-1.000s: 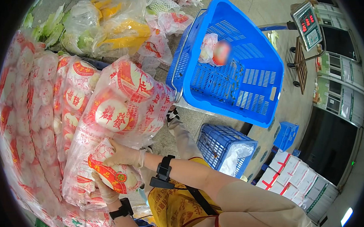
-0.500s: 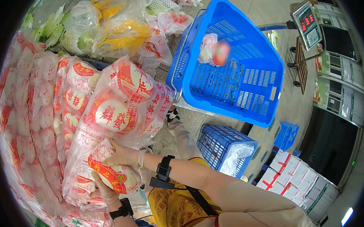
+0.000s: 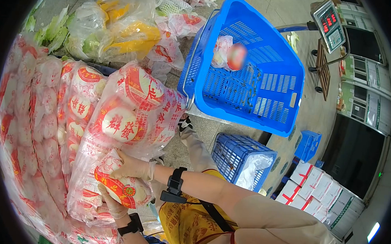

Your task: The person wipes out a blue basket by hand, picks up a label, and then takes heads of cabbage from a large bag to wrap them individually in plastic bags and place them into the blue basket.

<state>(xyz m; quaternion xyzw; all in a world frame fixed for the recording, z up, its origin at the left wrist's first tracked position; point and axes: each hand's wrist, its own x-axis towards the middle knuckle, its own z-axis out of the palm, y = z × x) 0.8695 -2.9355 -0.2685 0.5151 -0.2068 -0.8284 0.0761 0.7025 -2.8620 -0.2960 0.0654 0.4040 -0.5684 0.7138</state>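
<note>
My right hand [image 3: 130, 166], in a thin glove, grips the upper side of a round bundle [image 3: 122, 180] in red-printed wrap. Below it, my left hand [image 3: 113, 204] is pressed to the bundle's lower edge, its fingers partly hidden. The bundle rests against a large clear bag [image 3: 119, 124] of similar pale round bundles with red print. More wrapped bundles [image 3: 47, 128] are piled at the left. A large blue basket [image 3: 292, 113] stands at the upper middle, with a wrapped bundle [image 3: 223, 52] inside.
A scale display [image 3: 329, 25] with red digits is at the upper right. Clear and yellow plastic bags [image 3: 116, 29] and leaves [image 3: 55, 31] lie at the upper left. Blue crates [image 3: 231, 156] and white boxes [image 3: 306, 185] stand to the right, and a shoe [image 3: 185, 123] is on the floor.
The red digits on the scale display look different. Both hands and the bundle have hardly moved.
</note>
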